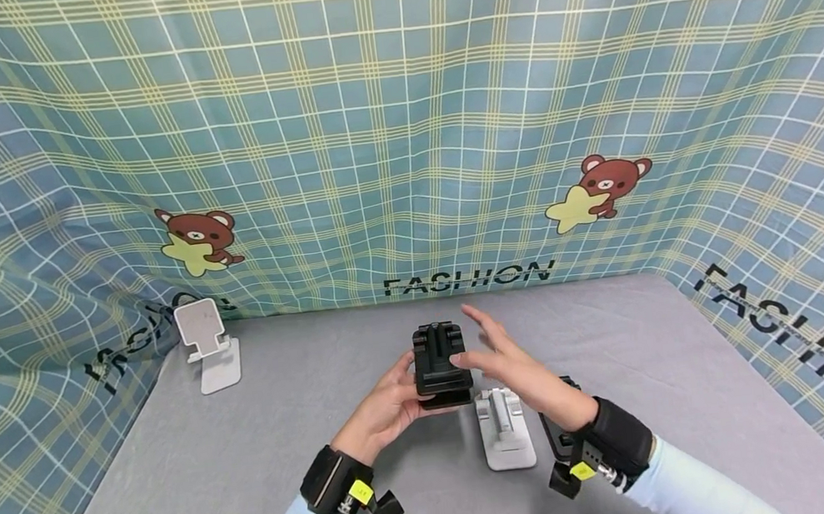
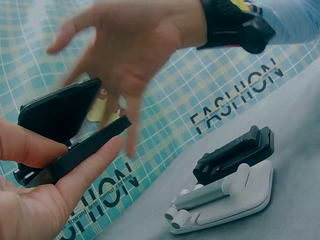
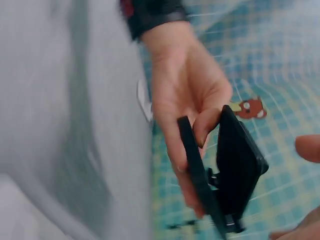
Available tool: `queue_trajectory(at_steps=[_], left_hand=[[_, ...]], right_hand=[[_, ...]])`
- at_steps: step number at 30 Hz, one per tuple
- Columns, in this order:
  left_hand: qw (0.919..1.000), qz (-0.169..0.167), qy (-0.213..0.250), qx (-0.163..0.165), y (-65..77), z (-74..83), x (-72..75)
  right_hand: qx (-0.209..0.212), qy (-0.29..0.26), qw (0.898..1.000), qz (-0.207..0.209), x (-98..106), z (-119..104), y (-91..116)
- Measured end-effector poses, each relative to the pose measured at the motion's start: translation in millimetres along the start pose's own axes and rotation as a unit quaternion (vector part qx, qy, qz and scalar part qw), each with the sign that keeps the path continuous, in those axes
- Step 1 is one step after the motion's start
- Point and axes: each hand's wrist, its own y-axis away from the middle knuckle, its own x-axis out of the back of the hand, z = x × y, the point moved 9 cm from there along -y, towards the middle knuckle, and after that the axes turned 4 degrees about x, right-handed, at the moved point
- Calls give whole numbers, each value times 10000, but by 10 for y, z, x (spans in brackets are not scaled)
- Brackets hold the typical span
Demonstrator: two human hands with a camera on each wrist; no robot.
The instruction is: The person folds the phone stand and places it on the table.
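My left hand (image 1: 389, 408) holds a black foldable phone stand (image 1: 440, 364) up over the table. In the left wrist view, its thumb lies in the gap between the base (image 2: 82, 156) and the partly raised back plate (image 2: 60, 110), with the fingers under the base. Close to the stand's right side, my right hand (image 1: 520, 369) has its fingers spread and grips nothing. Below the hands lie a folded white phone stand (image 1: 507, 441) and, to its right, a folded black phone stand (image 1: 556, 436), partly hidden by the right forearm.
An unfolded white phone stand (image 1: 220, 365) stands at the table's far left corner. A checked cloth (image 1: 402, 166) with bears hangs behind the grey table (image 1: 300, 336) and along its sides.
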Motion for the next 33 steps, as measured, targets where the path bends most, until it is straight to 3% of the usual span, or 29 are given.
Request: queue_trajectory(at_steps=[3, 7, 10, 17, 23, 33], left_hand=[[10000, -26, -9, -1, 3, -13, -2], [10000, -10, -38, 49, 3, -41, -5], [9999, -83, 6, 73, -4, -55, -21], [9963, -235, 810, 146, -4, -55, -10], [9986, -355, 377, 84, -7, -36, -36], [9998, -21, 178, 90, 16, -63, 21]], right_hand=[[-875, -1206, 9888, -124, 1, 263, -35], [-1146, -1889, 9747, -348, -25, 435, -64], [-1156, -1941, 9733, -410, -26, 487, -79], [-1142, -1932, 9743, -205, 0, 534, -123], [-1099, -1945, 9745, -226, -12, 531, -129], [-753, -1727, 9818, -256, -34, 540, -162]])
